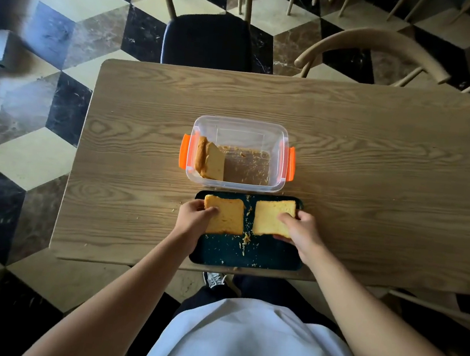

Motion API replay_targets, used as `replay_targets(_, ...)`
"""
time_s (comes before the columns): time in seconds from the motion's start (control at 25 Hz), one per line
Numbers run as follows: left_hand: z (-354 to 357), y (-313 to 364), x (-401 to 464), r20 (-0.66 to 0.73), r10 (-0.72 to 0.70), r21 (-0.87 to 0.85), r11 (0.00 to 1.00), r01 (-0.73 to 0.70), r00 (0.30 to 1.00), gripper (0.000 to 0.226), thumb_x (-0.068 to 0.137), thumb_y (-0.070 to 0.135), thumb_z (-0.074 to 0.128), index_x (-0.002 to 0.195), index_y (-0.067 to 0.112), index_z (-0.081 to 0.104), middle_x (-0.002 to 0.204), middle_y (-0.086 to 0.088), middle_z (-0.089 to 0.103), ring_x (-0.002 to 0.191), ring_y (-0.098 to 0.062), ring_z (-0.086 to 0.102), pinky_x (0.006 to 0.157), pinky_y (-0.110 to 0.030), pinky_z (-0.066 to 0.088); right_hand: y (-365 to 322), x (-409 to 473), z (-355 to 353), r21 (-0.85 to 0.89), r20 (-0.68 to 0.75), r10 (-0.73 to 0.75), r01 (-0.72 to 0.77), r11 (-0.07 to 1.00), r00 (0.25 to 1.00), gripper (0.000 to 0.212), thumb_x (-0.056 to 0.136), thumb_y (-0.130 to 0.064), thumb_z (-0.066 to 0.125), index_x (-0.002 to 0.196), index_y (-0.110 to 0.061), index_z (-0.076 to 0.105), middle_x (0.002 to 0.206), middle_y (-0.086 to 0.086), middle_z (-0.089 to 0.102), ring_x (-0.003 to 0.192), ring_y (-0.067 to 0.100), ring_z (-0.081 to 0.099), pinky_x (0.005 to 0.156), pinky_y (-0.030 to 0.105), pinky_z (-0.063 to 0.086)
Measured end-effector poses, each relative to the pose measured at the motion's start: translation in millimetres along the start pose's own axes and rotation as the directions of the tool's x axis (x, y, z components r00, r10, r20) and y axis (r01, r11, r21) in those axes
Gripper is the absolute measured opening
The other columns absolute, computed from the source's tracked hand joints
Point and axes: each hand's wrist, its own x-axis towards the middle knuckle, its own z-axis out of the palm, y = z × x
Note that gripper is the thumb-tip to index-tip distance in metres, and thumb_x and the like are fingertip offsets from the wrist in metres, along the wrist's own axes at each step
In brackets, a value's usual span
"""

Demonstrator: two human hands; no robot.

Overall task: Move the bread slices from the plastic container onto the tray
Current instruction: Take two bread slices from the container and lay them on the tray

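Two spongy square bread slices (225, 216) were gripped over the dark crumb-strewn tray (246, 254), one by the left hand (195, 217) and one by the right hand (299, 228), fingers clamped on each. Two more slices were left leaning in the clear plastic container (237, 153).

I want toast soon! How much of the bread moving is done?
About halfway. Nothing is let go yet: the left hand holds one slice and the right hand holds another slice, both over the dark tray. Left to do: what look like two slices lean against the left wall of the plastic container.
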Motion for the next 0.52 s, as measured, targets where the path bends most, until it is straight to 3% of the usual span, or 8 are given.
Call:
replay_targets(0.08, 3.0, -1.2, 4.1, -0.028, 0.004, 0.045, 0.999, -0.003, 1.000, 0.002, 0.087, 0.009, 0.070, 0.087, 0.009, 0.072, 0.093, -0.021, 0.074, 0.096, -0.042, 0.071, 0.086, -0.058, 0.059, 0.2, 2.7, 2.7, -0.047, -0.017, -0.011, 0.010, 0.999, 1.000, 0.003, 0.093, -0.010, 0.064, 0.094, -0.013, 0.064, 0.102, 0.012, 0.069, 0.085, 0.022, 0.068, 0.055, 0.030, 0.060)
replay_targets(0.16, 4.8, -2.2, 6.7, -0.044, 0.016, 0.092, 0.996, -0.012, 0.999, 0.002, 0.087, 0.011, 0.070, 0.087, 0.010, 0.072, 0.086, -0.014, 0.074, 0.090, -0.038, 0.073, 0.083, -0.051, 0.062, 3.2, 6.3, 3.3, -0.048, -0.031, 0.010, -0.012, 0.999, 0.999, 0.007, 0.094, -0.011, 0.063, 0.101, -0.010, 0.064, 0.105, 0.012, 0.068, 0.090, 0.024, 0.067, 0.061, 0.034, 0.061)
replay_targets(0.24, 6.4, -0.3, 7.3, -0.041, 0.045, 0.162, 0.986, -0.038, 0.998, 0.007, 0.085, 0.012, 0.072, 0.091, 0.008, 0.072, 0.084, -0.009, 0.074, 0.083, -0.031, 0.071, 0.074, -0.042, 0.061, 4.3, 7.1, 5.2, -0.091, -0.034, 0.033, -0.036, 0.995, 0.999, 0.023, 0.095, -0.013, 0.061, 0.117, -0.005, 0.060, 0.115, 0.013, 0.066, 0.108, 0.032, 0.065, 0.080, 0.043, 0.061)
replay_targets(0.36, 9.8, 1.9, 5.1, -0.055, 0.079, 0.306, 0.950, -0.058, 0.995, 0.017, 0.083, 0.018, 0.071, 0.096, 0.007, 0.069, 0.087, -0.009, 0.073, 0.078, -0.025, 0.067, 0.067, -0.037, 0.056, 4.4, 6.1, 8.0, -0.351, -0.034, 0.024, -0.035, 0.936, 0.999, 0.066, 0.097, -0.025, 0.059, 0.151, -0.003, 0.028, 0.153, 0.016, 0.040, 0.141, 0.034, 0.040, 0.114, 0.046, 0.036)
replay_targets(0.44, 11.5, 1.6, 0.5, -0.090, 0.099, 0.426, 0.903, -0.051, 0.991, 0.025, 0.083, 0.023, 0.069, 0.101, 0.008, 0.065, 0.092, -0.009, 0.071, 0.083, -0.026, 0.067, 0.071, -0.037, 0.055, 1.2, 2.2, 8.4, -0.469, -0.051, -0.024, -0.003, 0.883, 0.998, 0.080, 0.097, -0.028, 0.060, 0.156, -0.002, 0.013, 0.160, 0.017, 0.028, 0.144, 0.033, 0.034, 0.112, 0.039, 0.031)
replay_targets(0.52, 12.9, -0.4, -5.0, -0.105, 0.151, 0.556, 0.828, -0.068, 0.983, 0.037, 0.082, 0.026, 0.069, 0.112, 0.007, 0.058, 0.103, -0.011, 0.066, 0.094, -0.030, 0.063, 0.081, -0.040, 0.055, -2.4, -1.6, 6.8, -0.604, -0.068, -0.092, 0.032, 0.797, 0.993, 0.084, 0.095, -0.034, 0.062, 0.155, 0.000, 0.014, 0.155, 0.022, 0.035, 0.138, 0.035, 0.042, 0.104, 0.037, 0.039)
